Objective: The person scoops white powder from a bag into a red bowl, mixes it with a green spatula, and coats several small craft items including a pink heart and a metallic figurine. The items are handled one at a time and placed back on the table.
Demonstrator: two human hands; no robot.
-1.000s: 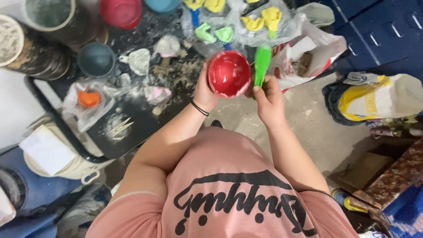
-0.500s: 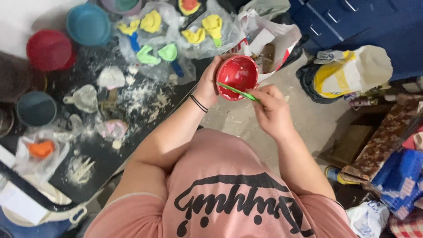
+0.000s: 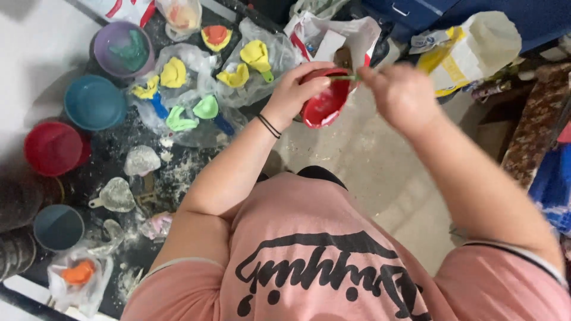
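Right hand (image 3: 403, 95) motion-blurred, grip pinched on thin green stick (image 3: 345, 78), left hand (image 3: 295, 89) cupping red bowl (image 3: 324, 104) held over floor, bowl contents unclear, dark powder-strewn bench (image 3: 113, 148) at left, edge cut off.

A red bowl (image 3: 324, 101) is showing glossy in the left hand (image 3: 294, 89), and a thin green stick (image 3: 344, 78) is running from it to the right hand (image 3: 401, 95). A black band (image 3: 269, 126) is circling the left wrist. The shirt (image 3: 321, 261) is showing salmon pink with black lettering. On the dark counter (image 3: 113, 145), dusted white, a purple bowl (image 3: 122, 50), a teal bowl (image 3: 94, 102) and a red cup (image 3: 53, 148) are sitting along its far-left edge, with yellow moulds (image 3: 256, 56) and light-green moulds (image 3: 206, 108) showing beside them.
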